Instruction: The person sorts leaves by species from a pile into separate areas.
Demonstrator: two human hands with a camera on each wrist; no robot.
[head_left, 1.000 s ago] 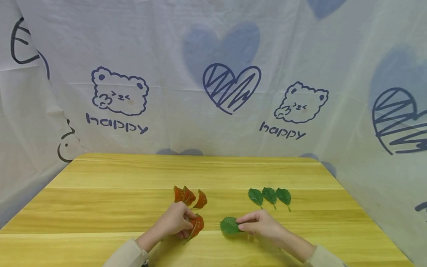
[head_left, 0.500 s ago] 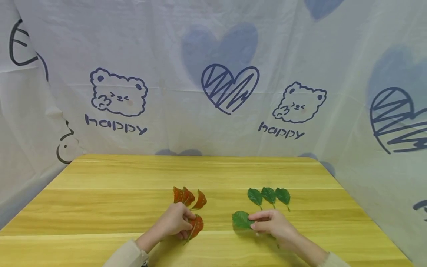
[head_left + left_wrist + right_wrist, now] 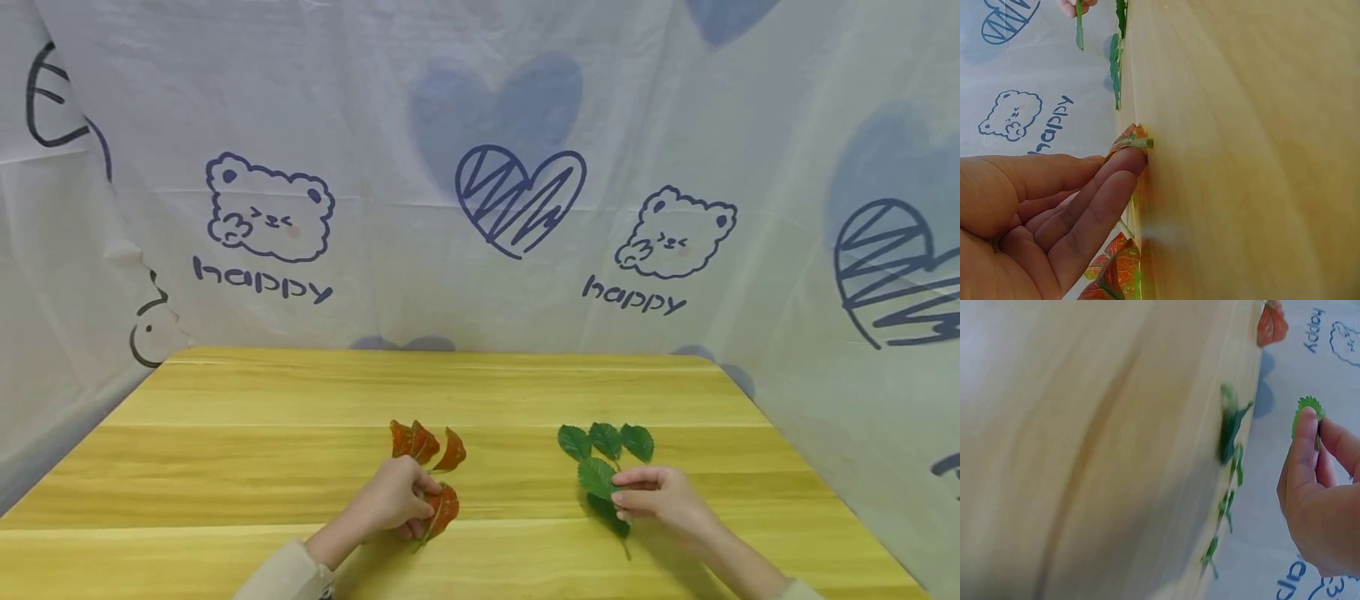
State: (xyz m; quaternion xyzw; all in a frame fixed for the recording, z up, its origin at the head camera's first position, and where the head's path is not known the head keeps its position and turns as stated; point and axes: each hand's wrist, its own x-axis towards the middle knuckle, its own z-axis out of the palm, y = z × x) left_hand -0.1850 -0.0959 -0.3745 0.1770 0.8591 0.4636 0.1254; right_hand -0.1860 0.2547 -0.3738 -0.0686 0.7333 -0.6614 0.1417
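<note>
My left hand (image 3: 392, 493) pinches a red leaf (image 3: 443, 510) low over the table; in the left wrist view the held red leaf (image 3: 1129, 136) shows its stem end beside the fingertips. Thumb and finger of my right hand (image 3: 667, 498) hold a green leaf (image 3: 596, 477) raised off the wood, as the right wrist view also shows. Under it lies another green leaf (image 3: 609, 514), partly covered, its stem toward me. Beyond my left hand are several red leaves (image 3: 424, 443). Three green leaves (image 3: 606, 438) lie side by side beyond my right hand.
The wood-grain table (image 3: 247, 467) carries the leaves in two groups, red on the left and green on the right. A white cloth (image 3: 390, 258) printed with bears and hearts hangs behind the table and along its sides.
My right hand has moved rightward and slightly away from me with the green leaf, and the leaf lying below has come into view. The left hand has stayed in place with the red leaf.
</note>
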